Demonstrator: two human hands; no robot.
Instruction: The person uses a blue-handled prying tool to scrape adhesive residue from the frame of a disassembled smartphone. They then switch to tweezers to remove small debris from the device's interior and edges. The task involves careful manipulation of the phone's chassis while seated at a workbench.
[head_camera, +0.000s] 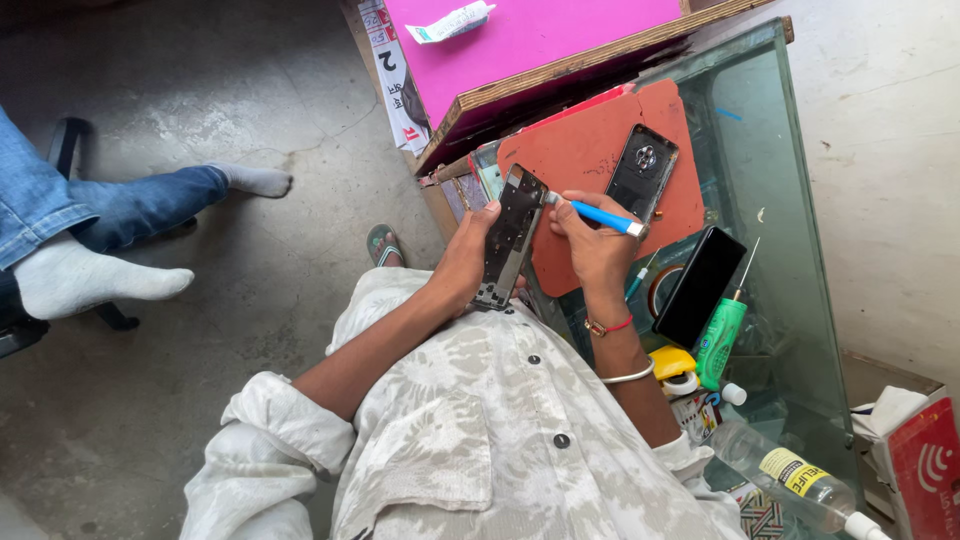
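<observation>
With the left hand (462, 258) gripping the opened phone (510, 238) upright above the glass tabletop (790, 300), the right hand's (590, 245) fingers, pinching the blue screwdriver (600, 215), should probably keep its tip square at the phone's top edge.

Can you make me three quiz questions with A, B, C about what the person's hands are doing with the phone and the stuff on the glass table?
1. Where does the phone back cover lie?
A on the orange mat
B on the floor
C on the pink board

2. What colour is the tool's handle?
A red
B blue
C yellow

3. The opened phone is
A flat on the table
B held up
C boxed

Answers:
A, it rests on the orange mat.
B, the right hand holds a blue tool.
B, the left hand holds the opened phone off the glass table.
</observation>
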